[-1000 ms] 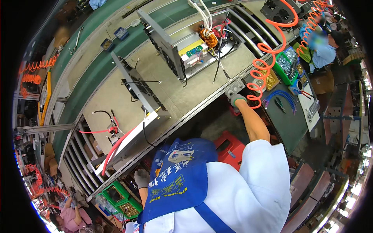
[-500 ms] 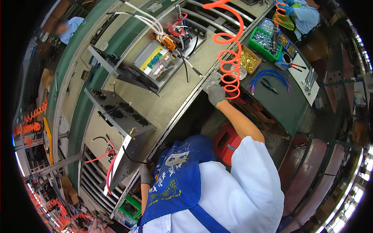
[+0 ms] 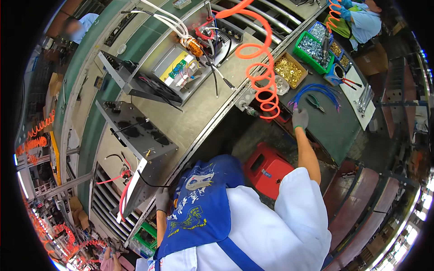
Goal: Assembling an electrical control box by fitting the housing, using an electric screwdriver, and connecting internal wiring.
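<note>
My right hand point(image 3: 300, 119), in a grey glove, is over the near edge of the dark side bench, its fingertips at the purple ends of a bundle of blue wires point(image 3: 315, 90). Whether they grip a wire is too small to make out. Green-handled pliers point(image 3: 315, 103) lie beside the bundle. My left hand point(image 3: 162, 199), also gloved, is low beside the upright grey metal panel point(image 3: 135, 128) and near a black cable point(image 3: 151, 184); its fingers are partly hidden. A coiled orange air hose point(image 3: 266, 83) hangs down to a dark tool fitting point(image 3: 251, 111) at a grey holder.
An open metal chassis point(image 3: 181, 77) with a copper coil and thick white cables stands on the line. The side bench bears a green bin of screws point(image 3: 312, 50), a box of brass parts point(image 3: 289, 70) and metal rods point(image 3: 364, 99). Below is a red stool point(image 3: 270, 170). Co-workers point(image 3: 361, 22) are farther off.
My right hand has left the hose end at the line's edge and moved right to the blue wires. My left hand has come further into sight beside the panel. The hose has swung left.
</note>
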